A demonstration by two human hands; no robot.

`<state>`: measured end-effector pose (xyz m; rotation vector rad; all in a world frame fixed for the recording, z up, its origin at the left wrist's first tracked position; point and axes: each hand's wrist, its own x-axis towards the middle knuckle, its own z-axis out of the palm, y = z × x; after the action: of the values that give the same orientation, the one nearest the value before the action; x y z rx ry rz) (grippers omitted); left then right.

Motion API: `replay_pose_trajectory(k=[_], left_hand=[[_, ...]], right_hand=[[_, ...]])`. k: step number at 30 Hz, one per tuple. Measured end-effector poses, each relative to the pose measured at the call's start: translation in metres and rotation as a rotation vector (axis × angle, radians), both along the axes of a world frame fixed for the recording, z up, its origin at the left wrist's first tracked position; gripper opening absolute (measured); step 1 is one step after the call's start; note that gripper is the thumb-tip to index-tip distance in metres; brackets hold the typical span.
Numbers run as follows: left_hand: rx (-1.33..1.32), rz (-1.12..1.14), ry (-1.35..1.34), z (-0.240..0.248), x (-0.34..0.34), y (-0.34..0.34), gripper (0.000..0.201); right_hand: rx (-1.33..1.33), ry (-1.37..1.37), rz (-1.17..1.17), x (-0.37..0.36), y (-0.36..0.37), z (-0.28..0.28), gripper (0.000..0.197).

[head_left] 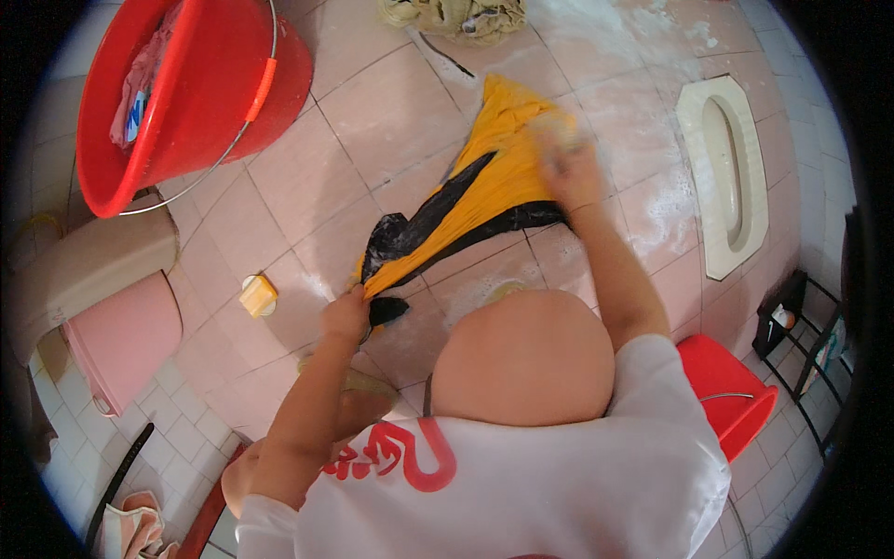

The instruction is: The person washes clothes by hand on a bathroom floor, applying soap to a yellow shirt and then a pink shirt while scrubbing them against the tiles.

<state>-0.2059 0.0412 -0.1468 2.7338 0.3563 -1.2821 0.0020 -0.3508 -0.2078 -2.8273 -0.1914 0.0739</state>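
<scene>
A wet yellow garment with black panels [447, 200] lies stretched across the pink tiled floor. My left hand [346, 315] pinches its gathered near-left end. Over the garment's far right part, my right hand [570, 177] is blurred by motion. At its fingers shows a pale yellowish shape [557, 129], too smeared to name, which the hand seems to grip. A black piece of cloth [388, 310] lies beside my left hand. Left of that hand, a yellow bar of soap [259, 296] rests on a small pale dish.
A large red bucket [279, 84] holding pink cloth stands at far left, above a pink bin [126, 340]. A beige cloth heap [456, 19] lies ahead, with suds [643, 37] beside it. On the right are a squat toilet [743, 177], a red bucket [726, 391] and a black rack [805, 359].
</scene>
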Motion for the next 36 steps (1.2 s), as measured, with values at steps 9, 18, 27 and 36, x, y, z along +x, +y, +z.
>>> replay_pose_trajectory(k=[9,18,27,36], left_hand=[[0.024,0.038,-0.015,-0.001,-0.004,-0.001,0.023],[-0.019,0.056,-0.025,-0.012,-0.002,-0.002,0.022],[-0.044,0.044,-0.058,-0.015,-0.017,0.012,0.026],[-0.102,-0.051,-0.428,-0.024,-0.018,0.006,0.02]], right_hand=[[0.388,0.046,0.549,-0.067,0.164,0.003,0.038],[-0.016,-0.147,0.045,0.077,0.033,-0.006,0.05],[0.169,0.247,0.921,-0.067,0.176,0.027,0.047],[0.204,0.229,-0.305,0.116,0.026,-0.009,0.067]])
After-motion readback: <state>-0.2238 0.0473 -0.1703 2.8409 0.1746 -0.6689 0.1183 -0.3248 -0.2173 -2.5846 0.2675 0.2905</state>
